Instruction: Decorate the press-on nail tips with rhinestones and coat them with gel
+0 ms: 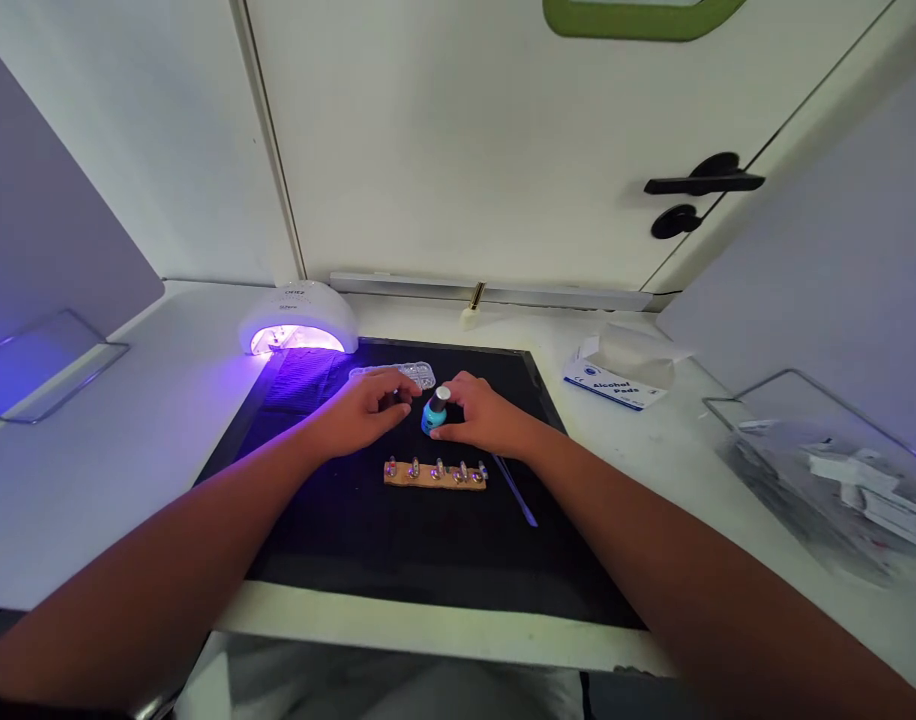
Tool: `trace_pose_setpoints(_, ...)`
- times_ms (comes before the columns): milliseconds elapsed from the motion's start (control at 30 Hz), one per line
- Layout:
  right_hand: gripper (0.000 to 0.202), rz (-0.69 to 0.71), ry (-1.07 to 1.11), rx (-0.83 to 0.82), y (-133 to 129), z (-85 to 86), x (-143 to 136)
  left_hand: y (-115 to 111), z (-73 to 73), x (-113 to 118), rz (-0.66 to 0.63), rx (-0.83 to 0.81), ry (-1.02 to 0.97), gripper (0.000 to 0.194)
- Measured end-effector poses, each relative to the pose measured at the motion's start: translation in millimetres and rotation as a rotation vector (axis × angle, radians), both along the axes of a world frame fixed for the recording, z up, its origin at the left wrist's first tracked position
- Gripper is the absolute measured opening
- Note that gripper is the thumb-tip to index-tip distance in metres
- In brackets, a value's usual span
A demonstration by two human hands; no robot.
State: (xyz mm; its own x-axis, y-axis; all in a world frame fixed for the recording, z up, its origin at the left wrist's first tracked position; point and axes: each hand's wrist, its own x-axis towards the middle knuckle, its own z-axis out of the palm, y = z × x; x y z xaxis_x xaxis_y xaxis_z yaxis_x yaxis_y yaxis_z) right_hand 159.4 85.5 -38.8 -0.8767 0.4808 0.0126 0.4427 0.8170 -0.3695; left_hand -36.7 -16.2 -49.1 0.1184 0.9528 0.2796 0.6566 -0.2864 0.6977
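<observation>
Head view: nearest us, a black mat (398,545) is covering part of the white surface (143,370). On it, a brown strip (433,481) is carrying a row of small shiny pieces, and a slim tool (519,497) is lying slanted just to its right. Beyond the strip, we are grasping a blue bottle (433,414) with a silver cap between the thumb and fingers of our right hand (482,412). We are holding our left hand (362,408) released, its fingers loosely curled, near the bottle and a clear case (426,375). Farther off, a white lamp (300,303) is glowing purple at left, an alcohol pads box (615,388) is sitting at right, and a gold-topped bottle (470,314) is standing near the back.
</observation>
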Motion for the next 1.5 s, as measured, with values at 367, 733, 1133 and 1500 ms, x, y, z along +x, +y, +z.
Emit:
trace_pose_setpoints(367,0.032,0.020,0.123,-0.092,13.7,6.5,14.8,17.7,-4.2,-0.9,-0.121,-0.457,-0.128,0.039)
trace_pose_setpoints(733,0.039,0.026,0.452,-0.120,10.6,5.9,25.3,36.3,0.6,10.8,-0.245,-0.323,0.065,0.021)
trace_pose_setpoints(1133,0.009,0.074,0.493,-0.097,-8.2,12.2,12.0,35.7,-12.4,10.1,-0.258,-0.174,0.156,0.027)
trace_pose_setpoints(1500,0.005,0.049,0.564,-0.060,-6.7,13.7,14.7,35.3,-10.9,13.0,-0.261,-0.185,0.134,0.022)
